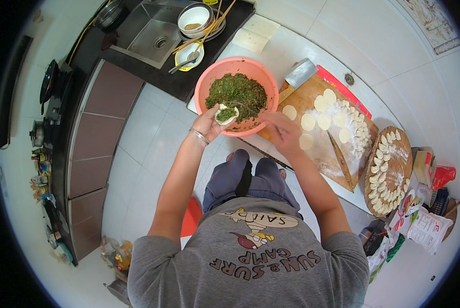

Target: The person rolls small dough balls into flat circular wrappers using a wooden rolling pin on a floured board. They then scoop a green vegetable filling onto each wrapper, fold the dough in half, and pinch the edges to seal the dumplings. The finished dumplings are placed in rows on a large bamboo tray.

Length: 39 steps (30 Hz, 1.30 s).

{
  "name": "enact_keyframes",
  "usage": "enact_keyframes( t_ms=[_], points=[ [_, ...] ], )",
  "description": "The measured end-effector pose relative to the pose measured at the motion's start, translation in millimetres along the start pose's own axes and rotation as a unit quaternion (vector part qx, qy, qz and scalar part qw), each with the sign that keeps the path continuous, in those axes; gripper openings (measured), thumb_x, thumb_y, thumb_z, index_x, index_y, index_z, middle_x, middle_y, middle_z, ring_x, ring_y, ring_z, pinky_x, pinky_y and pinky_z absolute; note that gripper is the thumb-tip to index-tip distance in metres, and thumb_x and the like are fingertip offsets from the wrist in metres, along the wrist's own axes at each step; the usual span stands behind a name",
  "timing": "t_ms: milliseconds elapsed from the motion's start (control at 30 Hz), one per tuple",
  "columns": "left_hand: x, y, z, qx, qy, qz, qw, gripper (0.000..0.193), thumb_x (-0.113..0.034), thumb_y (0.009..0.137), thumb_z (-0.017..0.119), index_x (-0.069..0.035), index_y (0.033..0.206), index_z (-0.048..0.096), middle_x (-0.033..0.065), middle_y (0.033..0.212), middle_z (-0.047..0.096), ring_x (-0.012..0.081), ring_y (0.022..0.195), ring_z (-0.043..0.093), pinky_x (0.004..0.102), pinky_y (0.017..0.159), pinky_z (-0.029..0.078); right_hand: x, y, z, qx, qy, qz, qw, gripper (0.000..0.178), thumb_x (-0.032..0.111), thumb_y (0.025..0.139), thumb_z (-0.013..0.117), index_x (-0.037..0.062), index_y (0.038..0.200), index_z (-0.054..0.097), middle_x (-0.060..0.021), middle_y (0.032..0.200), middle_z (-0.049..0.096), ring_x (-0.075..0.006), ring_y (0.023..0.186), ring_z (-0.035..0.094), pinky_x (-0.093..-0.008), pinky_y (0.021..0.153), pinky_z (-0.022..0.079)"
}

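Observation:
My left hand is closed round the edge of a round dumpling wrapper, holding it over the near rim of a pink bowl. A heap of chopped green filling lies on the wrapper, which is unfolded. More green filling fills much of the bowl. At the bowl's right rim, my right hand is blurred by motion, so its fingers cannot be made out. Just right of it, several flat wrappers lie on a floured wooden board.
On the board are a cleaver, a rolling pin and several small dough pieces. A round tray of shaped dumplings stands at the right. Stacked bowls and chopsticks sit beside the sink.

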<state>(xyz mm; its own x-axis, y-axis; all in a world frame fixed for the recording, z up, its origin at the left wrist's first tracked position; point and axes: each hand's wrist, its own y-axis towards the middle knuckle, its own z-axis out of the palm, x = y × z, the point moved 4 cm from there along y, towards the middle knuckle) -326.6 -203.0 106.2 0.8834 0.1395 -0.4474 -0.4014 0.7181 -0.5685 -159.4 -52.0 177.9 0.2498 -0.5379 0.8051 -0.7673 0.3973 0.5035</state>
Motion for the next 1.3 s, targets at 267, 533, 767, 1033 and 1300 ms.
enact_keyframes(
  t_ms=[267,533,767,1033,1300],
  points=[
    [-2,6,13,0.011,0.007,0.013,1.0,0.029,-0.012,0.097,0.048,0.003,0.122,0.048,0.0166,0.122,0.056,0.0301,0.111,0.058,0.0393,0.094,0.053,15,-18,7,0.131,-0.155,-0.168,0.965,0.037,-0.004,0.073,0.064,0.0039,0.108,0.064,-0.0116,0.106,0.064,-0.0286,0.094,0.063,-0.0373,0.082,0.052],
    [0,14,2,0.031,-0.011,0.006,0.999,0.03,-0.002,0.091,0.053,0.005,0.119,0.049,0.0172,0.121,0.056,0.0321,0.11,0.058,0.0371,0.093,0.054,-22,-24,-7,-0.044,0.126,0.121,0.984,0.019,0.001,0.091,0.054,-0.0015,0.108,0.064,-0.0133,0.1,0.067,-0.0217,0.092,0.064,-0.0305,0.08,0.052],
    [-4,7,11,0.057,0.0,0.019,0.998,0.039,-0.003,0.091,0.047,0.006,0.128,0.041,0.0191,0.125,0.054,0.0352,0.114,0.055,0.0399,0.095,0.052,-35,-21,-12,-0.117,0.271,0.264,0.918,0.022,0.005,0.095,0.05,-0.0077,0.108,0.062,-0.013,0.1,0.067,-0.0175,0.09,0.063,-0.0293,0.081,0.051],
    [-9,7,10,0.041,0.001,0.044,0.998,0.039,-0.018,0.096,0.039,0.003,0.129,0.04,0.0184,0.127,0.052,0.0314,0.115,0.055,0.0445,0.097,0.05,-18,-15,-12,-0.012,0.096,0.079,0.992,0.018,-0.005,0.086,0.056,-0.0041,0.1,0.066,-0.0122,0.095,0.067,-0.0185,0.085,0.063,-0.0286,0.077,0.049],
    [-20,10,7,0.045,0.04,0.057,0.997,0.042,-0.019,0.097,0.037,0.007,0.13,0.039,0.0191,0.128,0.053,0.031,0.114,0.056,0.0432,0.097,0.049,-22,-11,-20,-0.03,0.043,0.085,0.995,0.016,-0.003,0.083,0.06,-0.0016,0.096,0.068,-0.0119,0.094,0.068,-0.0212,0.087,0.065,-0.0287,0.078,0.051]
  ],
)
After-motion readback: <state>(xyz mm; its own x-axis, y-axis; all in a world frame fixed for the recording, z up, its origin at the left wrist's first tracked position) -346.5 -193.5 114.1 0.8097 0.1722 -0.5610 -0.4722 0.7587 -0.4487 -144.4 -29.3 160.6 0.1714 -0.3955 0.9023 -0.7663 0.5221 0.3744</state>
